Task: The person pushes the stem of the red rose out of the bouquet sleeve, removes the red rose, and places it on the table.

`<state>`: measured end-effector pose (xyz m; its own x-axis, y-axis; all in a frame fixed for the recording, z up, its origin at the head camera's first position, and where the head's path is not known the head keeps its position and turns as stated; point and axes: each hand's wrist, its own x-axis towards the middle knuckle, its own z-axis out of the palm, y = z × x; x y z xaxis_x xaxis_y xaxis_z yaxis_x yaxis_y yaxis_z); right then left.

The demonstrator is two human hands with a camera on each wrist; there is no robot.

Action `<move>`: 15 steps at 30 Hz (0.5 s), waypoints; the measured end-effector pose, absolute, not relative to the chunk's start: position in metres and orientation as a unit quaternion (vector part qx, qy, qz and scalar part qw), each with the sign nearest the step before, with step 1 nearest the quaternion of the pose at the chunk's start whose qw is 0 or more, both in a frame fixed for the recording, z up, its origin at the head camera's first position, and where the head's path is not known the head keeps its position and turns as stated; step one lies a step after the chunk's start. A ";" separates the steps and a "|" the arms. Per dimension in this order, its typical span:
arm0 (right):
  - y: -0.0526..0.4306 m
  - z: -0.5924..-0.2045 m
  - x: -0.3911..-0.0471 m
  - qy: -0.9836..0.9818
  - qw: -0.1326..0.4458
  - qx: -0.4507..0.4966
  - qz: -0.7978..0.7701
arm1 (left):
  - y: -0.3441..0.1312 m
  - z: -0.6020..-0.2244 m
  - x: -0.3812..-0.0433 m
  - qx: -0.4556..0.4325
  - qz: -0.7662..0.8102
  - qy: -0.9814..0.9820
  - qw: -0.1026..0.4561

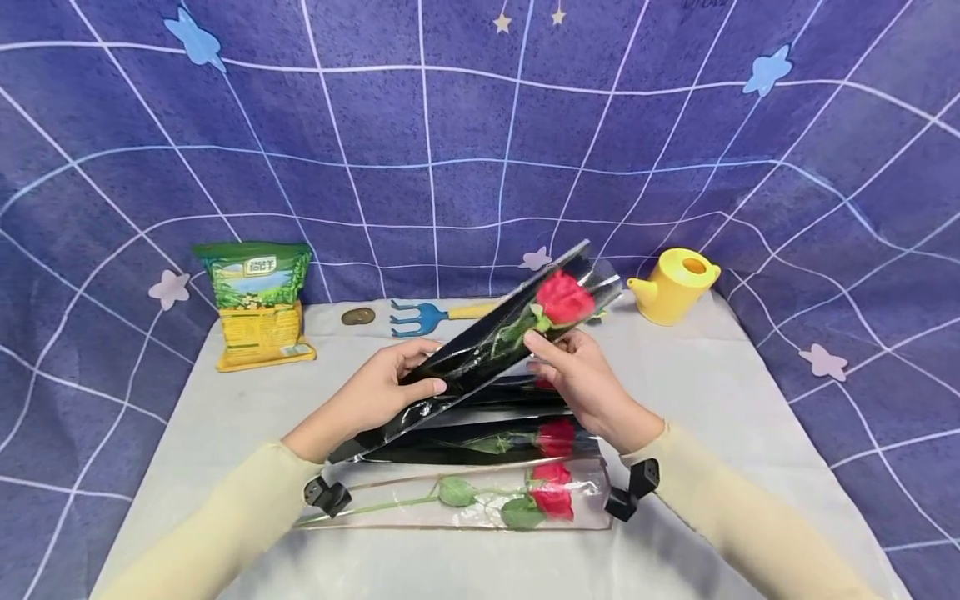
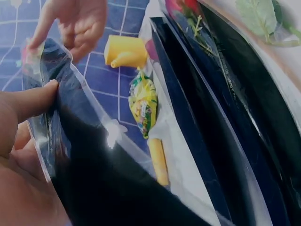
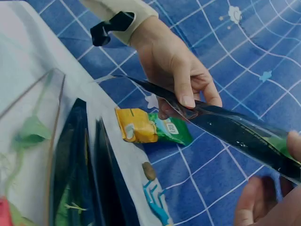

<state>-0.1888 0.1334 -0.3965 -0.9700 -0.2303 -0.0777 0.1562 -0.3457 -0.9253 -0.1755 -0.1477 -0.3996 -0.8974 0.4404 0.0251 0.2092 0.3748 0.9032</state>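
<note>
A red rose [image 1: 564, 297] in a black-backed clear sleeve [image 1: 459, 360] is raised off the table at a slant, bloom end up to the right. My left hand [image 1: 382, 385] pinches the sleeve near its middle, thumb on top. Close below the bloom, my right hand [image 1: 588, 379] grips the sleeve's other end, thumb on the front and fingers behind. In the right wrist view the left hand [image 3: 176, 70] holds the wrapped stem part. Beneath lie more wrapped roses: one black-backed rose [image 1: 555, 437], another partly hidden behind it, and a fully clear-wrapped rose [image 1: 551, 492] nearest me.
Along the back of the white table [image 1: 712, 467] are a green-and-yellow bag [image 1: 260, 304], a brown stone-like piece [image 1: 358, 316], a blue hand rake [image 1: 427, 318] with yellow handle and a yellow watering can [image 1: 671, 287]. A small green-and-yellow packet [image 2: 143, 104] shows in the left wrist view.
</note>
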 end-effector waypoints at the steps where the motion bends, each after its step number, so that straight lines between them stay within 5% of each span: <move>1: 0.132 -0.397 -0.189 0.556 0.110 -0.030 -0.824 | -0.146 -0.400 -0.175 0.201 0.515 0.827 0.105; 15: 0.128 -0.400 -0.194 0.523 0.056 -0.041 -0.849 | -0.139 -0.399 -0.173 0.200 0.510 0.818 0.174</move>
<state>-0.1941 0.1278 -0.3997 -0.9903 -0.1384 0.0119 0.0517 -0.4464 -0.8933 -0.1729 -0.1394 -0.3991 -0.8594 0.5049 -0.0808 0.1500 0.4000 0.9042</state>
